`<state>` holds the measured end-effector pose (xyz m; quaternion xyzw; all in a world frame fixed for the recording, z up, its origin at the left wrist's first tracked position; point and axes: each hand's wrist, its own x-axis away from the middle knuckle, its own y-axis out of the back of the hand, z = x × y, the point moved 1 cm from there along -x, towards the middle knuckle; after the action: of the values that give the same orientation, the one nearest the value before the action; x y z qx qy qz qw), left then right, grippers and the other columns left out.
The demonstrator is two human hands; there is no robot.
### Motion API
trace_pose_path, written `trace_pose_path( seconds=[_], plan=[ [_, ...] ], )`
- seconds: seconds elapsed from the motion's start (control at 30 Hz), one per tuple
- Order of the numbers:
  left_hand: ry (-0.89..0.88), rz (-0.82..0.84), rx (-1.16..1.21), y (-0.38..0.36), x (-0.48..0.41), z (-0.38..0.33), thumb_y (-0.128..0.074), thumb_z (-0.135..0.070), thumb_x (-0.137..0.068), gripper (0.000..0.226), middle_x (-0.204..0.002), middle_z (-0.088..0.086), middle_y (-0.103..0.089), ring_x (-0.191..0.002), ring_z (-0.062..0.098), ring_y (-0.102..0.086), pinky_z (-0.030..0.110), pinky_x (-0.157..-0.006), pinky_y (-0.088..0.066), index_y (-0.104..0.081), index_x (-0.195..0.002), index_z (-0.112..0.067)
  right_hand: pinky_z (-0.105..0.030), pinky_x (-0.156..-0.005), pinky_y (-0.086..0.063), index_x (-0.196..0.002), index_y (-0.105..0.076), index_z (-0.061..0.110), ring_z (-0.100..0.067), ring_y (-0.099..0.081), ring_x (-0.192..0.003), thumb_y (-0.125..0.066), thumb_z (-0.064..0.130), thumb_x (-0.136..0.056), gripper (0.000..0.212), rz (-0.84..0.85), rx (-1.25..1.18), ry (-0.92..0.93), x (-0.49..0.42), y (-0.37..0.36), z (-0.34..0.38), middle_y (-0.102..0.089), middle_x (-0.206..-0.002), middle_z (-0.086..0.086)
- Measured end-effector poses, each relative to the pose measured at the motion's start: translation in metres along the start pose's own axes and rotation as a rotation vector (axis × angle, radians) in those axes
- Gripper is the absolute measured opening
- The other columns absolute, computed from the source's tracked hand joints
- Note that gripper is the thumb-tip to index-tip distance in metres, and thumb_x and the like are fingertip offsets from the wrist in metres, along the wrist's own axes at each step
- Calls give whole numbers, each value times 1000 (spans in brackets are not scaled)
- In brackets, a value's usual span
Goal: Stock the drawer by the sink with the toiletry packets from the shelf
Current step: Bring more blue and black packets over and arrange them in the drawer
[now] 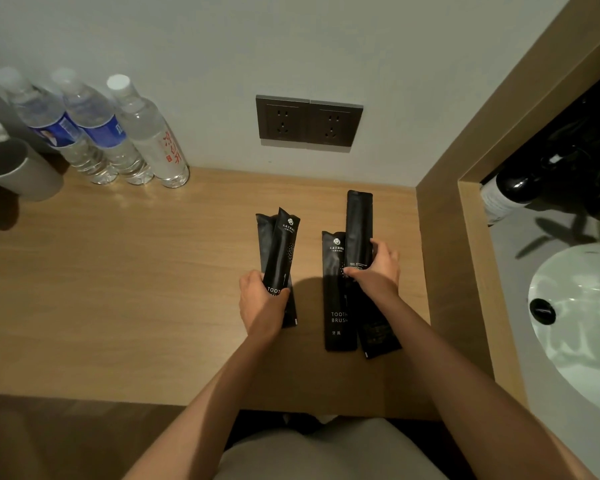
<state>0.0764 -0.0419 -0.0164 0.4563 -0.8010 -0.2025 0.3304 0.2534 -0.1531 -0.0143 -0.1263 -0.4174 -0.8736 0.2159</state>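
Several long black toothbrush packets lie on the wooden shelf [136,289] below the wall sockets. My left hand [262,303] grips a packet [282,251] with its top tilted up, and another black packet [264,237] lies under it. My right hand [378,268] is closed on a plain-backed packet [358,226] that points toward the wall. Beside it lies a packet printed TOOTH BRUSH [336,306], and one more packet [378,337] shows beneath my right wrist. No drawer is in view.
Three water bottles [118,129] stand at the back left by a grey cup [18,171]. A double wall socket [309,121] sits above the shelf. A wooden partition [440,271] divides the shelf from the white sink [586,323] at the right.
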Motion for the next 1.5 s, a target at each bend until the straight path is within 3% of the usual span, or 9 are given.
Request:
trace_pose_path(
  seconds=[0.2,0.4,0.57,0.67,0.9,1.07,1.23,1.4,1.5],
  plan=[
    [27,31,79,1,-3,2,-72,-18,-80,30,-93,1,-59,-79,13,-58,13,-54,-38,-48,-97,-17,-41,-101,-47,-141,-38,20,-28,-49,-124,-88,15,-64,92,36,-10,-25,-4,5,6,-45,-138,-11],
    [4,55,100,5,-10,6,-71,-18,-82,34,-93,-3,-56,-80,16,-58,16,-55,-39,-44,-102,-15,-27,-66,-48,-128,-45,11,-22,-59,-95,-86,18,-68,73,82,-83,-117,1,2,10,-60,-119,-13],
    [-13,102,160,18,-15,9,-74,-19,-81,40,-93,-3,-57,-79,14,-58,17,-58,-44,-42,-105,-15,-27,-73,-46,-81,-58,13,-21,-62,-92,-77,17,-77,20,80,-167,-173,-1,1,14,-68,-99,-8],
    [-20,121,206,29,-15,8,-76,-20,-80,42,-88,-7,-56,-78,12,-59,23,-64,-49,-41,-104,-19,-33,-82,-53,-68,-58,18,-25,-66,-93,-70,10,-80,19,103,-238,-175,0,7,17,-66,-77,-2],
    [-67,137,318,58,-5,0,-78,-20,-78,47,-94,-4,-60,-88,17,-62,31,-80,-52,-44,-109,-19,-46,-90,-54,-96,-61,6,-32,-64,-98,-57,2,-91,7,191,-386,-168,18,24,18,-66,-109,-22],
    [-141,156,352,84,13,0,-76,-23,-79,47,-101,-4,-63,-92,16,-65,35,-80,-56,-45,-113,-20,-36,-68,-57,-116,-55,2,-24,-66,-83,-56,7,-95,22,251,-544,-149,59,44,11,-66,-99,-14],
    [-258,204,331,104,43,2,-75,-24,-80,47,-103,-18,-59,-85,-5,-64,15,-64,-54,-45,-117,-29,-36,-81,-57,-117,-54,9,-22,-69,-96,-57,12,-95,23,249,-636,-35,107,58,6,-70,-107,-8],
    [-343,266,321,120,75,16,-73,-25,-82,62,-114,-26,-53,-101,-2,-59,16,-72,-53,-41,-134,-32,-28,-80,-57,-119,-49,22,-11,-68,-97,-57,11,-95,27,242,-649,44,163,62,0,-67,-108,2],
    [-385,331,359,129,99,32,-73,-18,-82,71,-120,-31,-48,-105,-16,-54,5,-72,-49,-36,-142,-29,-38,-92,-53,-128,-46,21,-16,-65,-106,-57,13,-94,37,220,-615,70,201,59,-11,-65,-114,1]
  ],
)
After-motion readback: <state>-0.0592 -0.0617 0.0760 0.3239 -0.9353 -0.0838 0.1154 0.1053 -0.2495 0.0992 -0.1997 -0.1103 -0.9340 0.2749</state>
